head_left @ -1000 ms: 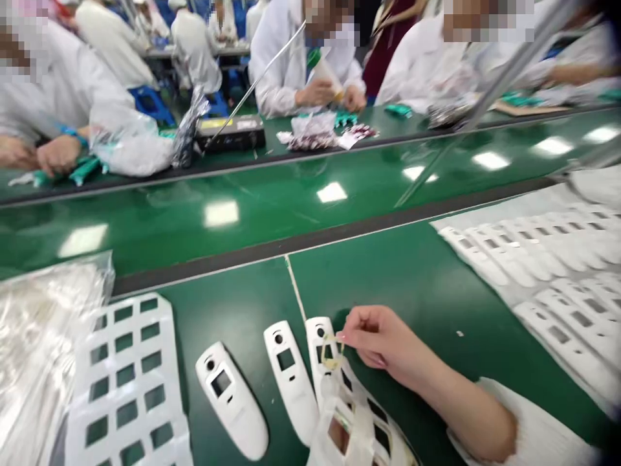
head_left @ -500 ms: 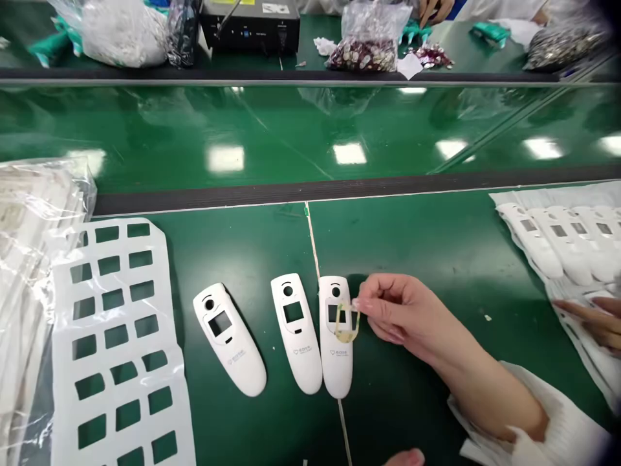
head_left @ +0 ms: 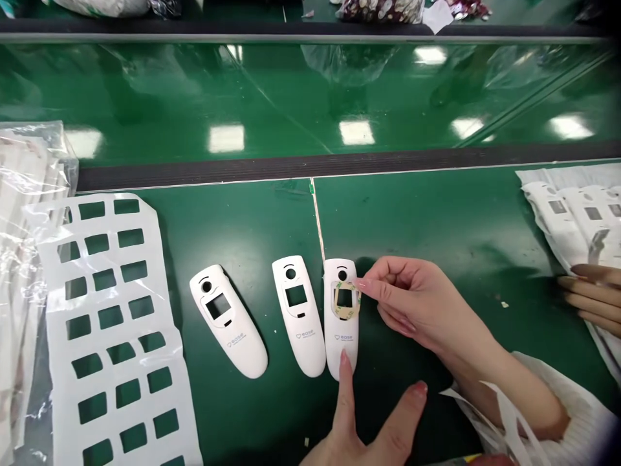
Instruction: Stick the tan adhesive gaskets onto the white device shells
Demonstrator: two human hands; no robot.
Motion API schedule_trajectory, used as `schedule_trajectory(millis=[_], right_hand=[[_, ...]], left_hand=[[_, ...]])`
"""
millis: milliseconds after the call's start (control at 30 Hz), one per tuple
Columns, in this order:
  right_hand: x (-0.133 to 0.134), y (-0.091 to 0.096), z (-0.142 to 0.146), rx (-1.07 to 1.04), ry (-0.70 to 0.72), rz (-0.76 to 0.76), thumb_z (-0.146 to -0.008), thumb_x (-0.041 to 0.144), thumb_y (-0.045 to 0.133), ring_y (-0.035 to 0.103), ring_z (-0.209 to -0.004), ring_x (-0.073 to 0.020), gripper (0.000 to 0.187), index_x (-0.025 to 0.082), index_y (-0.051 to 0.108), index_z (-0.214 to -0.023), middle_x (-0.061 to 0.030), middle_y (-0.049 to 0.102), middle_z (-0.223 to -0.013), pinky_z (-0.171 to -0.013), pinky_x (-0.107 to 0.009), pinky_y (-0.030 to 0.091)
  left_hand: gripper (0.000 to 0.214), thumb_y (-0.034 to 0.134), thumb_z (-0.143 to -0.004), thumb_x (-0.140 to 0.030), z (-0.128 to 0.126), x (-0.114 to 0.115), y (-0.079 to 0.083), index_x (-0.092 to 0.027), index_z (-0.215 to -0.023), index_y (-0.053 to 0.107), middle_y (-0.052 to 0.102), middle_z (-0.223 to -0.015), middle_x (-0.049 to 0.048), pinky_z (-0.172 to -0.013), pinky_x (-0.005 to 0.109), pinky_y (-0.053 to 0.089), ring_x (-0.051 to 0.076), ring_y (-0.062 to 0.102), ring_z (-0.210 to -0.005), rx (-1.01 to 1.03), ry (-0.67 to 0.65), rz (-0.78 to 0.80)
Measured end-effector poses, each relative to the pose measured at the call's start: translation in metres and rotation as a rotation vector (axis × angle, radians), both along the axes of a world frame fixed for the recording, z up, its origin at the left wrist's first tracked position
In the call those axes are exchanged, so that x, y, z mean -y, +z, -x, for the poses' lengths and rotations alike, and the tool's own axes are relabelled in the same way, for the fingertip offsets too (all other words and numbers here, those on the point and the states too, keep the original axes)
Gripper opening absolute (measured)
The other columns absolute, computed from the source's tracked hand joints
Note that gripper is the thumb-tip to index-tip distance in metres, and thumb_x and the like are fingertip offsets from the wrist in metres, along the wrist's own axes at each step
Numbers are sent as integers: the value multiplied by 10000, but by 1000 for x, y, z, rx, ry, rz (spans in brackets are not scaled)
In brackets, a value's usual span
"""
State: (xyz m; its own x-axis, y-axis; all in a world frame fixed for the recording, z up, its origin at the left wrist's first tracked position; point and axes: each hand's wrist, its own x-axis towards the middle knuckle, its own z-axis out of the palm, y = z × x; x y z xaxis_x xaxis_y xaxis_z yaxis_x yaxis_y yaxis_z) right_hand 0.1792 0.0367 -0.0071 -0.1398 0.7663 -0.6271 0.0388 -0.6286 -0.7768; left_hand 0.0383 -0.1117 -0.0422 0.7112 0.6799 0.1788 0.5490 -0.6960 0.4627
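Observation:
Three white plastic housings lie side by side on the green bench, each with a square window. My right hand [head_left: 412, 304] pinches a thin yellowish adhesive frame [head_left: 347, 315] and holds it over the window of the rightmost housing [head_left: 342, 340]. My left hand [head_left: 361, 424] comes in from the bottom edge. Its index finger is stretched out with the tip touching that housing's lower end, the thumb spread apart. The middle housing [head_left: 298, 317] and the left housing [head_left: 228, 323] lie untouched.
A white backing sheet [head_left: 54, 291] with several rectangular cut-outs lies at the left beside a clear plastic bag [head_left: 24, 213]. More white housings [head_left: 572, 213] are stacked at the right, where another person's hand [head_left: 592, 294] rests. Beyond a black strip [head_left: 291, 171] runs a glossy green conveyor [head_left: 291, 97].
The view has tilted down from the workers opposite to the bench. My right hand has brought the adhesive frame over the housing's window. My left index finger has come onto the housing's lower end.

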Motion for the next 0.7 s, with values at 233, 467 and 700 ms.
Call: schedule_trajectory(millis=[233,467,700], right_hand=[[3,0,-5,31,49,-3,-679,366,825,325,-296,-21,305,168,596,-636,89,406,-405,-319,-150,162],[5,0,-6,80,94,-13,-718,380,797,372,-303,-27,278,174,613,-679,82,450,-432,-312,-135,186],[2,3,-3,114,99,-11,-697,386,809,391,-298,-29,311,162,597,-652,74,475,-431,-309,-123,210]], left_hand=[[402,402,-941,-288,-3,4,-8,-366,-1306,550,510,-1421,-55,-1018,549,470,330,270,-1418,-118,47,-185],[403,375,-949,-255,-3,0,-10,-373,-1279,574,565,-1369,-72,-1016,530,489,305,313,-1403,-125,7,-244],[417,408,-935,-245,-4,2,-7,-403,-1291,557,522,-1406,-110,-1003,562,488,327,386,-1361,-88,25,-196]])
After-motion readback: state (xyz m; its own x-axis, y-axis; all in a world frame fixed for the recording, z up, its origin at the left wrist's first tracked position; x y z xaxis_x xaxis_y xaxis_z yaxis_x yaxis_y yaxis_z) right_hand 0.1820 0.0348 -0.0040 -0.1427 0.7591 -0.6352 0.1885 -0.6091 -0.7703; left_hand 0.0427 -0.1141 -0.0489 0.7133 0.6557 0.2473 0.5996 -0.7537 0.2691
